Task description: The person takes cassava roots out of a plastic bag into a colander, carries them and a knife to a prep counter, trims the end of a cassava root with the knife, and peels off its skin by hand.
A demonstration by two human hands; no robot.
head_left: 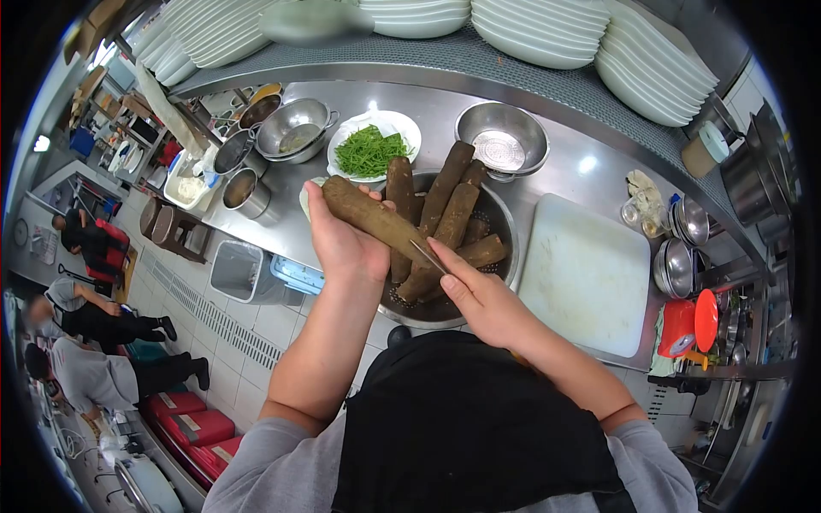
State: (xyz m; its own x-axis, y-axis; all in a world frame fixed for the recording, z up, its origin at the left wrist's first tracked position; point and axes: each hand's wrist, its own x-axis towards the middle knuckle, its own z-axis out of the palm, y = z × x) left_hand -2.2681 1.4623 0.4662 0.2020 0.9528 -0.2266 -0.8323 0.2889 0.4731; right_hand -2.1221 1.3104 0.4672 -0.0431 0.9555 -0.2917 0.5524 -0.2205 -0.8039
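A long brown root lies slanted across my left hand, whose fingers wrap round its upper part. My right hand is closed on a thin metal blade, possibly a peeler or small knife, which touches the root's lower end; its handle is hidden in the fingers. Beneath both hands a large perforated metal colander holds several more brown roots, some leaning upright against its far side.
Right of the colander lies a white cutting board. Behind stand a plate of cut greens, an empty metal bowl and stacked metal bowls. Plates fill the shelf above. A grey bin and several people are at left.
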